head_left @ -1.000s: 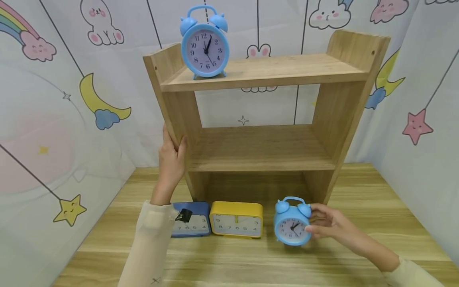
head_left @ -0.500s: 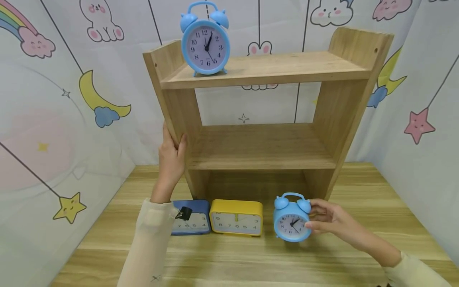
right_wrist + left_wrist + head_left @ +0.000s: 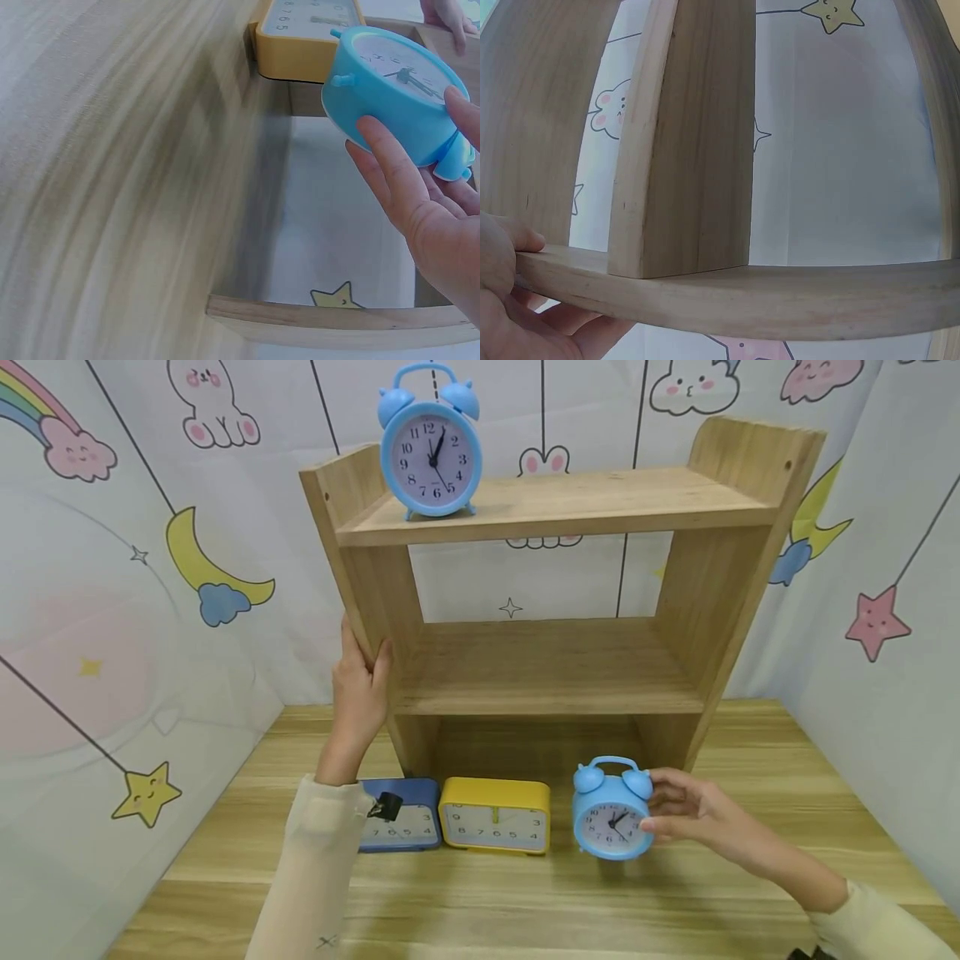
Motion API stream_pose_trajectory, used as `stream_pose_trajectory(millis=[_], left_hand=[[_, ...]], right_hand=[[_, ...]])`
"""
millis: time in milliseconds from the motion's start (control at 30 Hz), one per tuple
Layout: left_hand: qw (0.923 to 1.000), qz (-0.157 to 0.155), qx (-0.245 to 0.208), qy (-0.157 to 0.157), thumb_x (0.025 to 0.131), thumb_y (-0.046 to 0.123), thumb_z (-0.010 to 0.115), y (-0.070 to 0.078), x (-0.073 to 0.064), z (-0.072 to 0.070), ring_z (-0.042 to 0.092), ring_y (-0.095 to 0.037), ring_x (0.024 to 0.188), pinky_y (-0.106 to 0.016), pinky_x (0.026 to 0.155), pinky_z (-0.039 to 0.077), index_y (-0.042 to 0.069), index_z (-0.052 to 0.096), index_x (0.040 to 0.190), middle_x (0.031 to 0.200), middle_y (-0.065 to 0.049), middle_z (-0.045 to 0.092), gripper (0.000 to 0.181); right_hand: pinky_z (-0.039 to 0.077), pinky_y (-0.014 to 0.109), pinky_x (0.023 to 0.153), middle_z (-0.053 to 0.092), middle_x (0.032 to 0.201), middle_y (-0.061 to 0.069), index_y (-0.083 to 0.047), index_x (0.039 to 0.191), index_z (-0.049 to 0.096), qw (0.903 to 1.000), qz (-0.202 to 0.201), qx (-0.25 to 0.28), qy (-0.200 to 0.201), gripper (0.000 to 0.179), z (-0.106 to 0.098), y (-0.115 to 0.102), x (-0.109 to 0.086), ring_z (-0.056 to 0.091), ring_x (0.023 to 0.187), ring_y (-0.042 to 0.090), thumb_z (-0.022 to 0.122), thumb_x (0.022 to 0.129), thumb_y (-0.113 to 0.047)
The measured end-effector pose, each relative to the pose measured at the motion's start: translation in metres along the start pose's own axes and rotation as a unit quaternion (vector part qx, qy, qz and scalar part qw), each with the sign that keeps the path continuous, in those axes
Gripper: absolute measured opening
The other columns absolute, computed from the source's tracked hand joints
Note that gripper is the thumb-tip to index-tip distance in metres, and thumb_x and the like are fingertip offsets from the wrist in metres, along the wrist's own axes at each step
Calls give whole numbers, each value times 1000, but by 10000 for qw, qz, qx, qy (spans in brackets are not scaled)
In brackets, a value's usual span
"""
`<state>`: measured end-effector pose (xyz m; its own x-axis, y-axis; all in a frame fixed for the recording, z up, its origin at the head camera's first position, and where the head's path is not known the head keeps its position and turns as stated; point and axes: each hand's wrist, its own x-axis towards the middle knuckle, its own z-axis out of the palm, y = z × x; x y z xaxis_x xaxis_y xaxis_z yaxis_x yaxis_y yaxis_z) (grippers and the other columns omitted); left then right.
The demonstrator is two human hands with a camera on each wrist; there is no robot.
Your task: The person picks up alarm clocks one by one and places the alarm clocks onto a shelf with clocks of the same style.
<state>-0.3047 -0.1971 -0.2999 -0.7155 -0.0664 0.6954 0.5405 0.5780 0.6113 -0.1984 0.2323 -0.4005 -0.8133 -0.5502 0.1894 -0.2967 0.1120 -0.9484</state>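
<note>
My right hand (image 3: 693, 810) holds a light blue twin-bell alarm clock (image 3: 611, 810) by its right side, thumb near the dial's edge. The clock is upright in front of the lowest compartment of a wooden shelf (image 3: 555, 668); a gap below it shows in the right wrist view, where the fingers (image 3: 397, 161) lie along its body. My left hand (image 3: 362, 693) grips the shelf's left side panel, thumb at the inner face, fingers outside. In the left wrist view, part of that hand (image 3: 502, 300) is cut off by the frame edge.
A matching blue twin-bell clock (image 3: 431, 460) stands on the top board's left end. At the shelf's foot sit a yellow rectangular clock (image 3: 495, 789) and a dark blue one (image 3: 412, 789), partly hidden by my left sleeve (image 3: 315, 860). Wood-grain tabletop (image 3: 480, 910) lies in front.
My right hand and the blue alarm clock have risen slightly. The left hand keeps its hold on the shelf panel.
</note>
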Motion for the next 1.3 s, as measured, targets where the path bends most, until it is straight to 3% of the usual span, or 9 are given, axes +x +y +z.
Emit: stream_pose_trajectory(millis=[467,1300], left_hand=[[10000,-3,-12,44,105,23,48,1,0,0,65,-45,98,-57,77,53,8,20,156,120,-33,58,60],[10000,2,-74,-19,105,25,48,1,-1,0,64,-45,103,-57,82,52,10,20,156,124,-32,56,61]], right_hand=[[57,43,77,62,112,29,15,131,45,9995,-126,-282,-8,43,-5,-32,11,68,99,22,63,95,4],[57,46,76,66,110,22,17,130,46,9988,-284,-377,105,39,-12,-61,13,68,98,21,60,95,7]])
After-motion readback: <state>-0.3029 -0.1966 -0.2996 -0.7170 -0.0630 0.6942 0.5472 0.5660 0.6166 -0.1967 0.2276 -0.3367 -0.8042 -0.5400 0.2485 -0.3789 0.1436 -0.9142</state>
